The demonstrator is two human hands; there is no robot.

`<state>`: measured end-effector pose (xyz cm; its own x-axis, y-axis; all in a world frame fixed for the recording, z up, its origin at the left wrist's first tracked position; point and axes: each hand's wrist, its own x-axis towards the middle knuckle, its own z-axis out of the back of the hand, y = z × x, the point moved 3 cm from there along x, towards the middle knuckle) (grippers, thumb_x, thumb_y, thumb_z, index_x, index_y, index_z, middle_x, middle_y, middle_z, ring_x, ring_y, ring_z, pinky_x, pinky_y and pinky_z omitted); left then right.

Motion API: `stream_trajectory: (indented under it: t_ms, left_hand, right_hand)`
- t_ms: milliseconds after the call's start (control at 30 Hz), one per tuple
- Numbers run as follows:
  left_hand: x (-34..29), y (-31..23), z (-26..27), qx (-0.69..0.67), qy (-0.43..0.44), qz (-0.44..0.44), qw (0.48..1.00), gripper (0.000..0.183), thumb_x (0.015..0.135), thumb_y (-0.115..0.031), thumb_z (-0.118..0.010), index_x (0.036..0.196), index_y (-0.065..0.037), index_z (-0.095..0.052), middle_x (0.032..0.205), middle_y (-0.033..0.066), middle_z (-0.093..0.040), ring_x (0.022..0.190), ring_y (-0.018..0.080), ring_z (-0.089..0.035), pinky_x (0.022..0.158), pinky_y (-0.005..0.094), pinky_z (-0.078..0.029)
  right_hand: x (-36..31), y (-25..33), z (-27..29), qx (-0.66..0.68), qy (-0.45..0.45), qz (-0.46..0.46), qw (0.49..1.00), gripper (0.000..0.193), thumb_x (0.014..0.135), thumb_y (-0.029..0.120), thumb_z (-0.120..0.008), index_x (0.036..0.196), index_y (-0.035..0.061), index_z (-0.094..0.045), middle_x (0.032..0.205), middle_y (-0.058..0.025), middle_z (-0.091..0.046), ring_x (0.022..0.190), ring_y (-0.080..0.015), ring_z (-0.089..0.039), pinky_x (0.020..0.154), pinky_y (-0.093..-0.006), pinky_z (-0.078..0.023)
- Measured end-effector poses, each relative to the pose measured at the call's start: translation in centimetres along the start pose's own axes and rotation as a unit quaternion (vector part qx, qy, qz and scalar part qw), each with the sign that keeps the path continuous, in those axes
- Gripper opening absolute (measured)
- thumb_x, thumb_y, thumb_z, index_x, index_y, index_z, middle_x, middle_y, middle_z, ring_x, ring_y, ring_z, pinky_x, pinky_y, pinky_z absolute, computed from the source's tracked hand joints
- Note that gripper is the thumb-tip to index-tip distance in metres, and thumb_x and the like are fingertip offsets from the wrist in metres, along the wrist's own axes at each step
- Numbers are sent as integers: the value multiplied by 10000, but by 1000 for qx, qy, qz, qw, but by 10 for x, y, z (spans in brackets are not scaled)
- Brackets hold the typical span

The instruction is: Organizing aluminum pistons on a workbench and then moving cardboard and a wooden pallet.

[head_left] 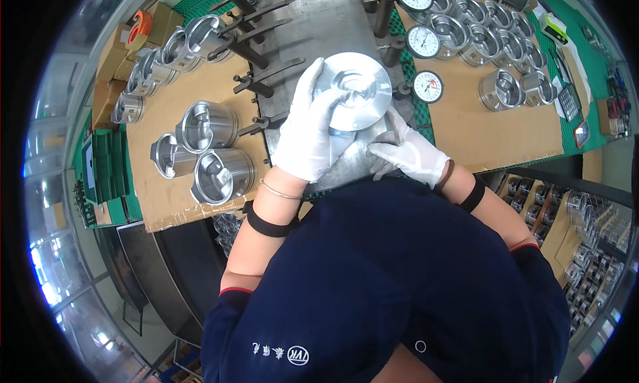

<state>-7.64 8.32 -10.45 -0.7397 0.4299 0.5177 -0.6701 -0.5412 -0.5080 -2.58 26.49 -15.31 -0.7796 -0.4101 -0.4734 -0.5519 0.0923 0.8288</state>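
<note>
A shiny metal piston (373, 93), its round crown facing up, is held over the grey metal plate (313, 33). My left hand (307, 133), in a white glove, is closed on it from the left, with fingers along its edge and across part of the crown. At the piston's lower right is my right hand (416, 153), also gloved. Its fingers are spread, and one fingertip reaches the piston's edge; whether it bears any weight cannot be seen. The piston's underside is mostly hidden.
Several pistons (226, 173) stand on cardboard at left, and more pistons (500, 90) stand at right. Dark clamp-like stands (256, 83) line the plate's left side. Round dial gauges (427, 87) border its right side. A calculator (568, 103) lies far right.
</note>
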Motion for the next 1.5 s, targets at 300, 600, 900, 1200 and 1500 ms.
stream_trajectory:
  t_ms: [300, 600, 900, 1200, 1500]
  left_hand:
    - [5, 2, -2, 6, -17, -9, 1000, 667, 570, -76, -855, 1139, -138, -512, 1431, 246, -396, 1224, 450, -499, 964, 456, -494]
    - [5, 1, -4, 14, -32, -8, 999, 656, 561, -82, -854, 1119, -129, -511, 1424, 256, -402, 1226, 446, -502, 948, 448, -509]
    - [8, -16, 10, -98, 31, 71, 992, 594, 639, -36, -743, 1182, -50, -502, 1328, 236, -512, 1200, 305, -560, 971, 411, -489]
    - [50, -111, 16, -475, 116, 133, 862, 645, 794, 15, -636, 1394, 6, -400, 1333, 120, -542, 913, 171, -674, 837, 281, -532]
    - [1, -64, 39, -361, 65, 245, 897, 379, 943, -38, -502, 1311, 37, -452, 1322, 207, -536, 1008, 263, -657, 902, 388, -545]
  right_hand:
    - [2, -1, 2, -7, -4, 5, 1000, 901, 884, 150, -651, 1541, 56, -43, 1225, -201, -583, 915, -225, -675, 780, -343, -562]
    - [8, -3, 5, -100, -45, 66, 992, 909, 881, 167, -655, 1540, 41, -42, 1085, -191, -638, 857, -233, -680, 745, -355, -557]
    - [-20, 18, 14, -353, -49, 113, 928, 968, 824, 254, -743, 1535, 38, -124, 1346, -220, -508, 1173, -293, -578, 990, -350, -444]
    - [-127, -3, 110, -194, -271, 280, 900, 404, 978, 180, -485, 1315, -43, -493, 1215, -179, -614, 1124, -241, -609, 926, -336, -500]
    - [-76, -45, 205, -120, -379, 0, 918, 355, 995, 257, -415, 983, -18, -639, 679, -119, -621, 468, -174, -549, 414, -327, -477]
